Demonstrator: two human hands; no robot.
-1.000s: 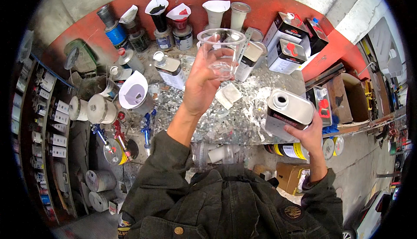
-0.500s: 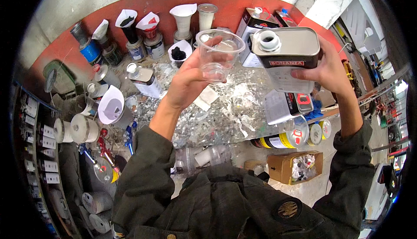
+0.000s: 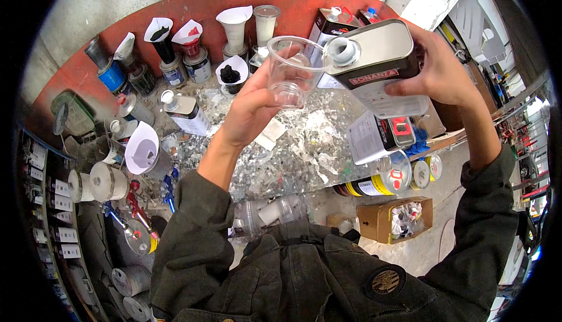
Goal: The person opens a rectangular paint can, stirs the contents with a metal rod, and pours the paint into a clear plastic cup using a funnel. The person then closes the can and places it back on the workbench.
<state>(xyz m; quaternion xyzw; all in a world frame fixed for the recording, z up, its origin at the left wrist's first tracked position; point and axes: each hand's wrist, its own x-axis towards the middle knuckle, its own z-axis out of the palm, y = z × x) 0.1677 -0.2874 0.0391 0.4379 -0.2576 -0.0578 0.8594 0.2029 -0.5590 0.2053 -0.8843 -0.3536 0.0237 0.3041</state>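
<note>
My left hand (image 3: 253, 108) is wrapped round a clear plastic cup (image 3: 297, 73), held above the workbench with its mouth up and tipped a little to the right. The bottom of the cup shows, and I cannot make out any liquid in it. In my right hand (image 3: 436, 70) is a rectangular metal can (image 3: 383, 47) with a dark and silver label. The can leans to the left, and its white uncapped spout (image 3: 343, 51) is at the cup's right rim. Both hands are closed on what they hold. The fingers behind the can are mostly hidden.
The paint-stained workbench (image 3: 246, 170) lies below. Along its back stand several tins and cups with paper strainers (image 3: 235, 20). A white-capped can (image 3: 186, 113) is at left, another can (image 3: 374, 137) at right. Spray guns (image 3: 137, 205) hang front left; a cardboard box (image 3: 380, 219) sits below.
The can has moved left and tilted further toward the cup, bringing its spout to the rim. The cup stays in my left hand, nearly level with where it was. The view has shifted slightly.
</note>
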